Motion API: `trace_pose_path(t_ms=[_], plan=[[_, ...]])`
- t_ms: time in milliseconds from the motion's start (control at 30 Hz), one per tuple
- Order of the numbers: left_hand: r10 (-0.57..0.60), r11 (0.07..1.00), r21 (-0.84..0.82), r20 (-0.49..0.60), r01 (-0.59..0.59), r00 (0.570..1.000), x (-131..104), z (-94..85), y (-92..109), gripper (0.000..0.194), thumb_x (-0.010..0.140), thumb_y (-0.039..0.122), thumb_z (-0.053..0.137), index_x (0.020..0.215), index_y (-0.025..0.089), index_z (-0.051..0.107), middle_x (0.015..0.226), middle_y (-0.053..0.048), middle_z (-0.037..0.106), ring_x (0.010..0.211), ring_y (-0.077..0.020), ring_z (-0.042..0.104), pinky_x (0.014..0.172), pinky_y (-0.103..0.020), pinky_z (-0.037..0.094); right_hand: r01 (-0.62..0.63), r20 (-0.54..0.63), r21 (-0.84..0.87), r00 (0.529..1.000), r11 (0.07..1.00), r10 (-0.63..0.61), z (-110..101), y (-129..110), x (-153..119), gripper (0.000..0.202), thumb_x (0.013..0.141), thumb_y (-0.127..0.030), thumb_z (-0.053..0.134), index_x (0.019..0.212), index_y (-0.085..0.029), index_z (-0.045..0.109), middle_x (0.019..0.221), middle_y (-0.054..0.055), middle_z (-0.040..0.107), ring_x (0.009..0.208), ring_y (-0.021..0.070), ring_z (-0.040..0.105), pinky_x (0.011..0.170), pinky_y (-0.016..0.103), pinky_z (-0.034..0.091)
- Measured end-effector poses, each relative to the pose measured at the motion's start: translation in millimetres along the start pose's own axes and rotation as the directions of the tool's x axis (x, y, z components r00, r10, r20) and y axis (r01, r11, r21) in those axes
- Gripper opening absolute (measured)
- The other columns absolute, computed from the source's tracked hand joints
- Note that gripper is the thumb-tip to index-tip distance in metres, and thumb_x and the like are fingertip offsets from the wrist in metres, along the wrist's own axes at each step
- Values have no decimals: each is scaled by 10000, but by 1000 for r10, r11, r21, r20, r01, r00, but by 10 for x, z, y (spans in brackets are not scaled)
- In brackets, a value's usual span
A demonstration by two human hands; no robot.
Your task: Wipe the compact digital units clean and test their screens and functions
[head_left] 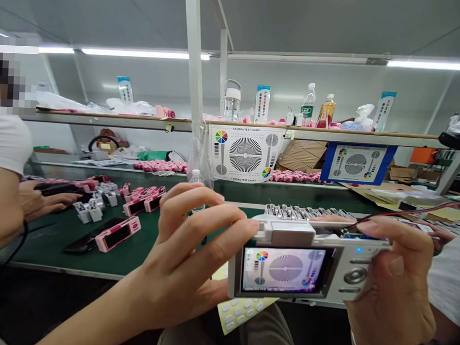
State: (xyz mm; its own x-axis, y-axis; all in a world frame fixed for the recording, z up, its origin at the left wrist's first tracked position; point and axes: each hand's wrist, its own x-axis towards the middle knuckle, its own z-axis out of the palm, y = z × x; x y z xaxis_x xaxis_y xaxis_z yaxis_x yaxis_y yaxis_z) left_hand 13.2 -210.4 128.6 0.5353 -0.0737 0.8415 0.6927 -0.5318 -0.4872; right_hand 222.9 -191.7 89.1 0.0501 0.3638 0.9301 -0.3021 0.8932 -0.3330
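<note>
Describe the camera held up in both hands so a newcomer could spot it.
Start at the green bench and come forward to the foreground. There the left hand and right hand hold a white camera by its two ends. Unlike the dark-screened pink cameras on the bench, its screen shows a test-chart image, and a blue light glows beside it.

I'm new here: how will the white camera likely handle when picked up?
The white camera is probably stiff, given its boxy build. It may be fragile: it looks partly opened, with blue circuitry showing on top. The thin red and black wires that seem to run to it could tug or snag.
</note>
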Motion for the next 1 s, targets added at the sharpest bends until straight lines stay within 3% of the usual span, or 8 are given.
trace_pose_path(t_ms=[1000], plan=[[11,1000,13,-7,-11,1000,55,-9,13,192,775,268,588,935,164,575,861,-55,581,870,-215,515,873,-411,435,-3,-16,-4,1000,1000,3,-12,-10,-17,244,933,-221,348,1094,-237,531,1027,41,651,866,194,660,691,341,553]])
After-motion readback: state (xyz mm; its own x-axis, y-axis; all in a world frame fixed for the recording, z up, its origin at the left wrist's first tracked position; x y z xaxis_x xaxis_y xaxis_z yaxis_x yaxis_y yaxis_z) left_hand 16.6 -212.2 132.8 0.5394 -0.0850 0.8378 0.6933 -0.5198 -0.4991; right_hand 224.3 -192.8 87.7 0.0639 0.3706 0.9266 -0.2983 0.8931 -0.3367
